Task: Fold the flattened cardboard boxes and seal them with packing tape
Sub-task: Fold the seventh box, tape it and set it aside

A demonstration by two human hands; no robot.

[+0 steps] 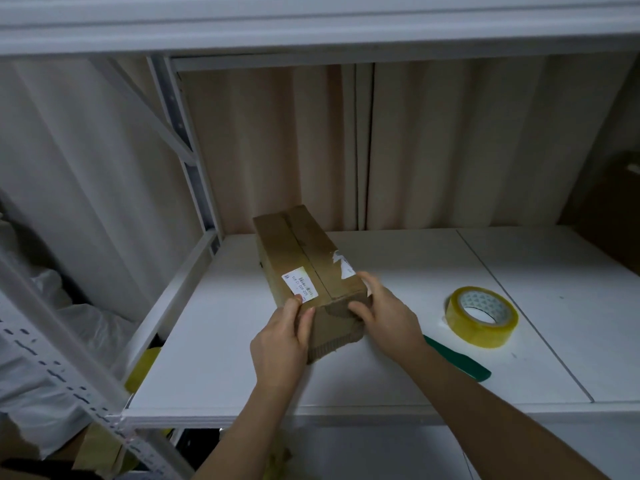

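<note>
A long brown cardboard box (304,258) lies on the white shelf board (398,382), folded up, with a white label on top and a seam along its length. My left hand (280,341) grips its near left corner, thumb on the top edge. My right hand (388,313) holds the near right corner, fingers curled over the end flap. A roll of yellowish packing tape (481,317) lies flat to the right of the box, apart from both hands.
A green-handled tool (464,362) lies on the shelf behind my right forearm. White metal shelf uprights (187,161) stand at the left, a beige curtain (450,143) hangs behind. Plastic bags (52,306) fill the left side. A dark box (613,202) sits far right.
</note>
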